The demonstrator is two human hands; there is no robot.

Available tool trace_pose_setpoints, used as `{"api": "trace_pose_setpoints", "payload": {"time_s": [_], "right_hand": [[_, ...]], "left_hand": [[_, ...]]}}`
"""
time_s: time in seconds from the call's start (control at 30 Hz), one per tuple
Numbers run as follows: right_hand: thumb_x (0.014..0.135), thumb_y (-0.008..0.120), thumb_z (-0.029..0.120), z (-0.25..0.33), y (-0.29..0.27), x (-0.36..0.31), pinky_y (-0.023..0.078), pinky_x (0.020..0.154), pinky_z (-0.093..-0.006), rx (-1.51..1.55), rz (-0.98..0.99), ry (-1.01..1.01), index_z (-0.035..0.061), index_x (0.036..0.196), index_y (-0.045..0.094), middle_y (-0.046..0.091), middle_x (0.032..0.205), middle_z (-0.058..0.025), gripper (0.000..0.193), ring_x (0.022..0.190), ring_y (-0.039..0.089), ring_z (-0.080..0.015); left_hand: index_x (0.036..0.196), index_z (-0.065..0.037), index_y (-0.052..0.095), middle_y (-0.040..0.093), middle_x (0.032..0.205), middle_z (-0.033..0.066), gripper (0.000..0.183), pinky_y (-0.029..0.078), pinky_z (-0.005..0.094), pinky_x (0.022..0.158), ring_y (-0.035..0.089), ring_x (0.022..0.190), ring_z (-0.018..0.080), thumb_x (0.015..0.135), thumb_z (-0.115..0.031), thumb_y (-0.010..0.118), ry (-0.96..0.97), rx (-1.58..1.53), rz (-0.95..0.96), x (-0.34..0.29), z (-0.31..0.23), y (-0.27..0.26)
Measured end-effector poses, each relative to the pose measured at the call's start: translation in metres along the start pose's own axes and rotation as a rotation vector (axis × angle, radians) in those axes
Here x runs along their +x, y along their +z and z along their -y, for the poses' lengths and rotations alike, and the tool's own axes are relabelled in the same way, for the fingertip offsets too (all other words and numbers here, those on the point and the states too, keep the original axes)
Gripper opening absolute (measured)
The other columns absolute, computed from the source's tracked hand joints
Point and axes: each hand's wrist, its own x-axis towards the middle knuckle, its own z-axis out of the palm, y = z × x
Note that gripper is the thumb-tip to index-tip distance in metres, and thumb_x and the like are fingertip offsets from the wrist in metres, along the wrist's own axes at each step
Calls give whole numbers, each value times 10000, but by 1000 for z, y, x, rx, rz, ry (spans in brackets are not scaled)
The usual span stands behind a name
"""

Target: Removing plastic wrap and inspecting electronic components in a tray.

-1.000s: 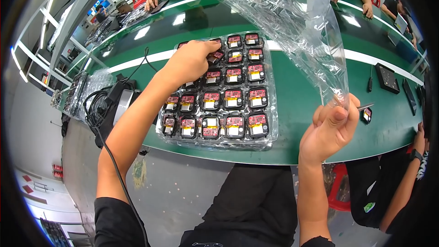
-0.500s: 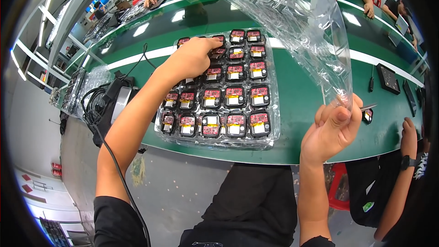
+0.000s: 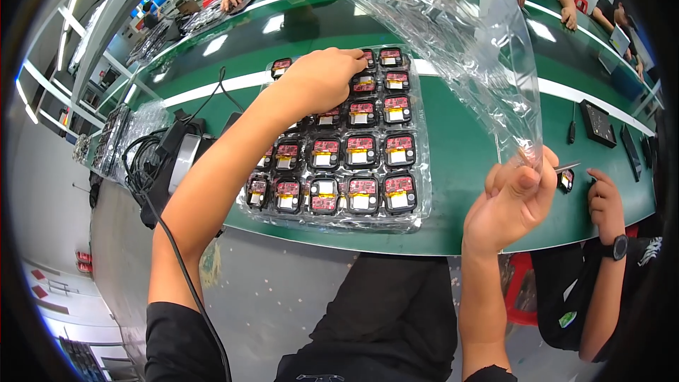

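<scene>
My left hand (image 3: 327, 78) reaches over the far part of a clear plastic tray (image 3: 423, 194), index finger stretched out onto one of the black square device housings (image 3: 368, 59) in the far row. Its other fingers are mostly hidden behind the hand. Rows of these housings, with red circuit boards, yellow strips and white blocks, fill the tray. On the right, my right hand (image 3: 511, 201) is closed on the lower corner of a raised clear plastic tray (image 3: 488, 64). The pointed metal tip of tweezers (image 3: 568, 167) sticks out from the same fingers.
A single housing (image 3: 566, 180) lies on the green table (image 3: 453, 219) near a co-worker's hand (image 3: 605, 201). A screwdriver (image 3: 572, 127) and a black box (image 3: 598, 124) lie beyond it. Black cables (image 3: 141, 163) bunch at left, one crossing my left forearm. Other people sit across the table.
My left hand has moved right along the far row to another housing. My right hand still holds up the clear tray. The co-worker's hand at right has moved inward over the table.
</scene>
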Motion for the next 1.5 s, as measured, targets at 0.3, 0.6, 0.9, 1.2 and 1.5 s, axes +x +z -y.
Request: {"api": "trace_pose_setpoints", "payload": {"time_s": [0.3,0.6,0.9,1.2,1.5], "right_hand": [[1068,646,298,-2,-4,1,288,467,-225,1,11,5,8,1136,611,462,1089,-69,301,609,404,-37],[1063,652,327,-2,-1,0,281,466,-220,-26,-1,-9,12,1114,613,475,1031,-64,321,576,393,-34],[1069,643,307,-2,0,2,282,466,-215,-29,12,-5,10,1110,630,472,1035,-61,300,593,390,-31],[1073,613,385,0,1,1,239,475,-235,-81,3,8,14,1162,610,428,741,17,382,693,334,-45],[1062,656,311,-4,-5,0,296,476,-212,-17,2,8,3,1122,635,470,1092,-62,314,622,409,-34]], "left_hand": [[1231,-54,749,718,1240,147,397,530,457,1033,672,1158,341,878,-23,570,12,104,2,9,-6,-5],[1228,-41,752,724,1224,203,447,519,457,1046,671,1156,388,833,14,550,21,-6,-15,16,6,-1],[1233,-84,769,730,1191,234,427,525,457,1047,687,1137,397,861,-8,575,25,-61,1,22,18,3],[1175,-27,773,743,1130,259,497,534,445,1017,708,1057,415,760,67,516,59,-419,-179,13,41,-13],[1236,19,723,698,1260,260,571,504,435,1070,683,1148,420,744,112,450,-293,-42,-30,-41,59,-27]]}}
